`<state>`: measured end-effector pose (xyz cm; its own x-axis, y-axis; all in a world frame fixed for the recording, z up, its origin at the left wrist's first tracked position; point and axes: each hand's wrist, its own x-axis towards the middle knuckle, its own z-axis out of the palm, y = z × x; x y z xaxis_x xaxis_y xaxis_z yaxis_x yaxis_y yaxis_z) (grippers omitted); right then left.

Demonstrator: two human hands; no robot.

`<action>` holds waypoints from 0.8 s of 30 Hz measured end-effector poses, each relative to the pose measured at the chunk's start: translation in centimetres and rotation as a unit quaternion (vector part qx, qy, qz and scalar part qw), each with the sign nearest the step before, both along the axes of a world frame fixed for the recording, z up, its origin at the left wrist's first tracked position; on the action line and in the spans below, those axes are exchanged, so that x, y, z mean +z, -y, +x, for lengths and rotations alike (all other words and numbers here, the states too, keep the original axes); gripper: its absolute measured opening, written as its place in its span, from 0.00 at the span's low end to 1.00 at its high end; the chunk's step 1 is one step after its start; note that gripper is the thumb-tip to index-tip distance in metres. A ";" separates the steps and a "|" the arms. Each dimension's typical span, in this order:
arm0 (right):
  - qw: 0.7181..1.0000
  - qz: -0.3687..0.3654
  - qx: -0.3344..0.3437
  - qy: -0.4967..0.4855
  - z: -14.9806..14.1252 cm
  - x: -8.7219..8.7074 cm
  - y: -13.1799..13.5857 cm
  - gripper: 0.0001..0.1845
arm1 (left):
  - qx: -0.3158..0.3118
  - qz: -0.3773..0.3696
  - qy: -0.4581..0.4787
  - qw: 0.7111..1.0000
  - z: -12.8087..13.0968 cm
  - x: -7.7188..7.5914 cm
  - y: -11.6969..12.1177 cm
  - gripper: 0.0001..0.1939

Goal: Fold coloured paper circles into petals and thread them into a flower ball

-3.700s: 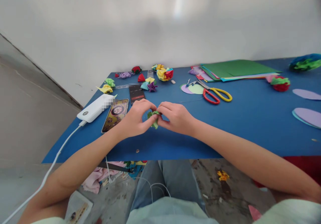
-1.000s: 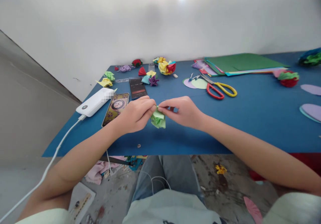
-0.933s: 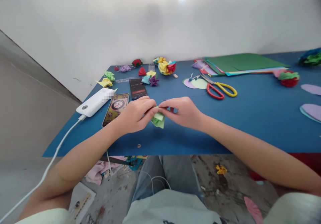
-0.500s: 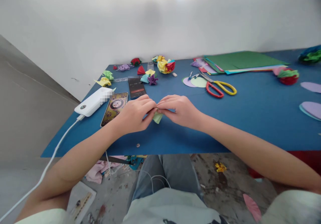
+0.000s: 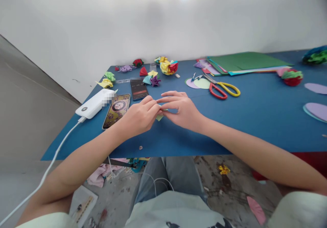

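A light green paper flower [image 5: 159,117] is held over the front part of the blue table, mostly hidden behind my fingers. My left hand [image 5: 140,115] pinches it from the left, its fingers curled. From the right, my right hand [image 5: 180,109] grips it between thumb and index finger, with its other fingers stretched out above. The fingertips of both hands meet at the flower. Left of my left hand lies a phone [image 5: 117,111] in a patterned picture, and a dark phone [image 5: 139,89] showing a timer is just behind it.
Red-and-yellow-handled scissors [image 5: 222,89] lie on oval paper pieces [image 5: 201,82]. Coloured paper sheets [image 5: 247,63] are stacked at the back. Several paper flowers [image 5: 168,67] stand along the rear. A white power bank [image 5: 95,102] with a cable sits at the left edge.
The green flower has been turned so that less of it shows below my fingers. My right hand's outer fingers have lifted and spread. The things on the table stay in place.
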<state>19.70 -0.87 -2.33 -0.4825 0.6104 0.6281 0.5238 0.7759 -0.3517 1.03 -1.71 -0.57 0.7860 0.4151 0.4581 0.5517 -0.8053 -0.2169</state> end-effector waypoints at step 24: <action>0.968 0.085 0.043 -0.231 -0.3 0.9 1.1 0.05 | -0.092 -0.736 0.425 0.519 -0.2 1.4 -0.8 0.22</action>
<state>19.40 -1.98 -1.47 -0.1707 0.4494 0.8769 0.2731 0.8767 -0.3961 0.85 -0.93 0.79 0.6485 0.7604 -0.0349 -0.1714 0.1905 0.9666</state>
